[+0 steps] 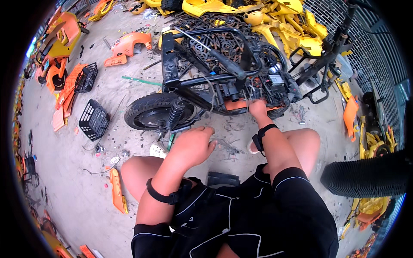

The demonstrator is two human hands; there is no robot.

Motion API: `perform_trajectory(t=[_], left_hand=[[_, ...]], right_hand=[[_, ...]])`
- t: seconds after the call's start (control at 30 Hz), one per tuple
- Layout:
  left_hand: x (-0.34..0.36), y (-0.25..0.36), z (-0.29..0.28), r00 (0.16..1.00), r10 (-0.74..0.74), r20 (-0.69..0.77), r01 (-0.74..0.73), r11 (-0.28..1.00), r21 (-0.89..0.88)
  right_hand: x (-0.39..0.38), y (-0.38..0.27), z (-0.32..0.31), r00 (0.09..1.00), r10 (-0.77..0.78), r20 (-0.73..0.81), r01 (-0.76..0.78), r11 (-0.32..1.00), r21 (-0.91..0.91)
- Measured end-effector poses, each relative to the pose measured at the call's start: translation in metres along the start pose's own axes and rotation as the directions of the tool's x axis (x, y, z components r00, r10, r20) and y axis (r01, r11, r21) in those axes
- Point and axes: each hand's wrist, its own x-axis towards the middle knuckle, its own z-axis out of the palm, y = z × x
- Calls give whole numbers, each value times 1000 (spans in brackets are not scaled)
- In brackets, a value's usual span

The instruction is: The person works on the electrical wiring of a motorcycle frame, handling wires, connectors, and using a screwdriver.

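A stripped electric scooter frame (200,81), black with bare wiring, lies before me, its rear wheel (140,112) to the left. My right hand (259,111) is closed at the frame's near side, beside an orange part (235,104) and some cables; its fingertips are hidden, so what it grips I cannot make out. Nearer to me, my left hand (193,144) hovers below the shock absorber (175,114), loosely bent, thumb apart from the fingers, holding nothing visible. Across the frame's top rests a long-shafted tool with a thick dark handle (231,65), like a large screwdriver.
Black plastic baskets (94,120) and orange panels (133,43) lie on the floor at left. Yellow body panels (297,38) and dark metal parts (215,36) are heaped behind the frame. A ribbed black object (365,174) juts in from the right.
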Motion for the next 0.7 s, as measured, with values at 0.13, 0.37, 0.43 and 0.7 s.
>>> perform_trajectory(t=[0.13,0.37,0.43,0.7], left_hand=[[14,-7,8,993,-101,-60,102,995,9],[47,-12,18,927,-120,-354,49,978,-204],[54,-11,19,926,-136,-352,42,964,-262],[71,-16,19,970,-182,-159,1,659,-752]], right_hand=[[-9,-28,-1,993,120,5,-119,982,-144],[4,-32,-5,960,141,-243,-116,986,118],[16,-37,-24,906,137,-400,-4,949,317],[-13,-86,-184,994,91,-53,42,116,992]])
